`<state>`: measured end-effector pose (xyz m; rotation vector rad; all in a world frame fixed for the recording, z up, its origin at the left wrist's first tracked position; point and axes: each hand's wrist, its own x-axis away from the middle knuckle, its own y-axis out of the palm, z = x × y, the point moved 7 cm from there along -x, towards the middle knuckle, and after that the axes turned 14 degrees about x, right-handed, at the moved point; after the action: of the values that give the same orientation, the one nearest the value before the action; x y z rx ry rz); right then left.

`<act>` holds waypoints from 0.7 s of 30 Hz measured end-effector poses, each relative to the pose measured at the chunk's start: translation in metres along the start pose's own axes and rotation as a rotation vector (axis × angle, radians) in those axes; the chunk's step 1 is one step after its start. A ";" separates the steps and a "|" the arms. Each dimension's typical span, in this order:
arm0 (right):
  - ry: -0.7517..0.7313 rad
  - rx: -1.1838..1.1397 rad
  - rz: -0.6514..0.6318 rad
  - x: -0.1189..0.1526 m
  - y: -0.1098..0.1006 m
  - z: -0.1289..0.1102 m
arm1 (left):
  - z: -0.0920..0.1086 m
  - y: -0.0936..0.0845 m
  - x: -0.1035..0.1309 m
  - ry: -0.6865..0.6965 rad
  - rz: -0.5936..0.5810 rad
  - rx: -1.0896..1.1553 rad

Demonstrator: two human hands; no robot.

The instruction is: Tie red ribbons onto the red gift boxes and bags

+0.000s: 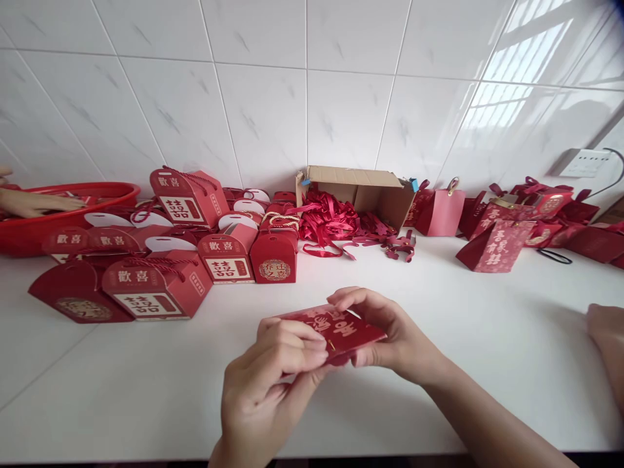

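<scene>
Both my hands hold a red paper gift box [348,330] with pale printed characters, just above the white table. My left hand [273,374] closes on its near left side, fingers over the top and thumb beneath. On the right, my right hand [392,328] grips the far edge and the right corner between fingers and thumb. A small gold-coloured bit shows on the box by my left fingertips. The underside of the box is mostly hidden.
Red handled gift boxes [151,289] crowd the left. A cardboard box [361,175] spills red ribbons [326,218] at the wall. Tapered red boxes [504,247] stand right. Another person's hand [24,201] reaches into a red basin [112,190]; another arm [607,344] rests at far right.
</scene>
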<state>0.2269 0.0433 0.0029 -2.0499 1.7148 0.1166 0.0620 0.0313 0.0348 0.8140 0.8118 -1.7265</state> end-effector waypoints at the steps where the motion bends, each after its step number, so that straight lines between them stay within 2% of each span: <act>1: -0.008 0.054 0.041 0.000 -0.004 0.001 | -0.003 -0.004 0.001 -0.019 0.051 0.001; 3: -0.032 0.173 0.144 0.000 -0.012 0.001 | -0.006 -0.013 0.002 -0.043 0.180 -0.009; 5: -0.044 0.262 0.183 -0.001 -0.014 0.001 | -0.006 -0.021 0.002 -0.059 0.315 -0.031; 9: -0.031 0.417 0.064 -0.004 -0.001 0.003 | -0.006 -0.030 0.003 -0.099 0.498 -0.054; 11: -0.019 0.491 0.043 -0.005 0.002 0.004 | -0.007 -0.029 0.004 -0.110 0.507 -0.042; 15: -0.005 0.544 0.091 -0.005 -0.005 0.001 | -0.010 -0.026 0.006 -0.103 0.471 -0.035; 21: -0.084 0.197 0.139 0.002 -0.028 -0.013 | -0.012 -0.027 0.007 -0.074 0.440 -0.048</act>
<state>0.2510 0.0400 0.0217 -1.7605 1.7425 0.0740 0.0363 0.0450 0.0265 0.8211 0.5699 -1.3325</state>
